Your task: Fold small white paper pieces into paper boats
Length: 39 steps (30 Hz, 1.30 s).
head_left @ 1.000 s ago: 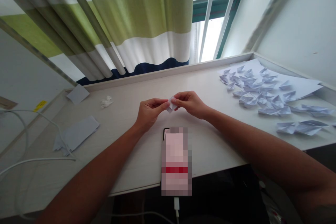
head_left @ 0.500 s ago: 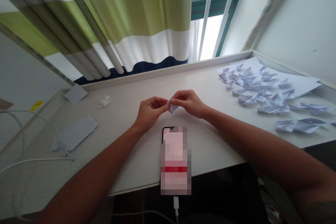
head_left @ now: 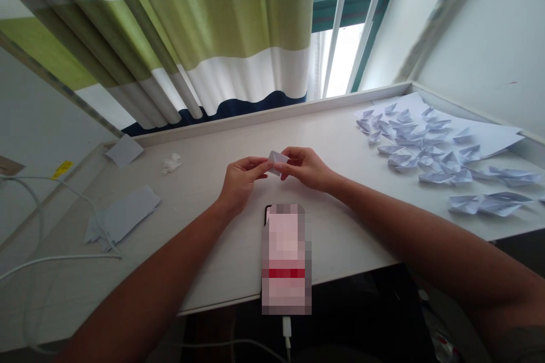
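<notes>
Between my two hands, above the middle of the white desk, is a small folded piece of white paper (head_left: 277, 159). My left hand (head_left: 242, 178) pinches its left corner between thumb and fingers. The right edge is gripped by my right hand (head_left: 307, 168), its thumb lying across the near face. A flat, roughly square face with a crease is turned up toward me. The fingers behind the paper are partly hidden. Just nearer to me lies a phone (head_left: 286, 261) with a blurred screen, below both hands.
Several folded paper boats (head_left: 419, 144) crowd the desk's right side, some on white sheets (head_left: 489, 130). At left lie a stack of paper (head_left: 128, 212), a single square (head_left: 125, 150) and a crumpled tissue (head_left: 171, 163). A white cable (head_left: 63, 259) loops there; another cable (head_left: 286, 329) plugs into the phone.
The folded paper has been turned from a downward-pointing shape to a flatter square face, slightly higher. My fingers have shifted on it, and the hands are a little further apart.
</notes>
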Available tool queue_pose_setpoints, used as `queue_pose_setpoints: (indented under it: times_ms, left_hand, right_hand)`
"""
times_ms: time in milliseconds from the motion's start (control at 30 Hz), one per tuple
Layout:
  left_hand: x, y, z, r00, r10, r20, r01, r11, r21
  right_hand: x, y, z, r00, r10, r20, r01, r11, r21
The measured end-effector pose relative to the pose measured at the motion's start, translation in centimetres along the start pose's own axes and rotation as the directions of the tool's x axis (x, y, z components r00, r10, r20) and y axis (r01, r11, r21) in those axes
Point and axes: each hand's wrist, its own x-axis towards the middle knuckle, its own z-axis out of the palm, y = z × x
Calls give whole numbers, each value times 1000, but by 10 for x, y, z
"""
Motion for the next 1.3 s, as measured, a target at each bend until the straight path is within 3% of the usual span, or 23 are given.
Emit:
queue_pose_setpoints:
  times_ms: [267,367,500,700,800,933,1000,1100,1200,1300]
  left_hand:
    - [3,-6,0,1000,-25,0,25,997,-72]
    - [2,-8,-1,998,63,14,-64,997,40]
    - [2,-8,-2,973,231,26,-232,957,172]
    - [-3,2,-1,965,246,95,-254,964,79]
    - [-5,6,0,966,218,138,-223,975,18]
    - [-2,3,-2,983,164,88,-159,985,-62]
    - [1,1,-4,992,113,61,-107,990,-95]
    - [6,0,-9,997,-1,81,10,994,-113]
    - [9,-1,-11,991,-72,115,80,995,-66]
    - [8,-1,-12,988,-65,140,63,998,16]
  right_hand:
    - [-1,-2,3,998,-59,0,59,994,-94]
    - [-3,-3,2,994,-106,-11,100,966,-237]
    - [-3,-4,3,978,-207,-5,178,851,-495]
    - [-2,-4,3,924,-383,12,319,751,-578]
    - [-1,-3,-2,862,-507,13,395,655,-644]
    - [0,-1,-5,780,-618,99,496,513,-701]
    - [0,-2,-7,775,-613,155,525,486,-699]
    - [-1,-5,-11,843,-508,178,473,541,-695]
    - [-3,-9,-18,930,-315,188,361,701,-614]
    - [-3,-11,-20,959,-190,212,270,840,-470]
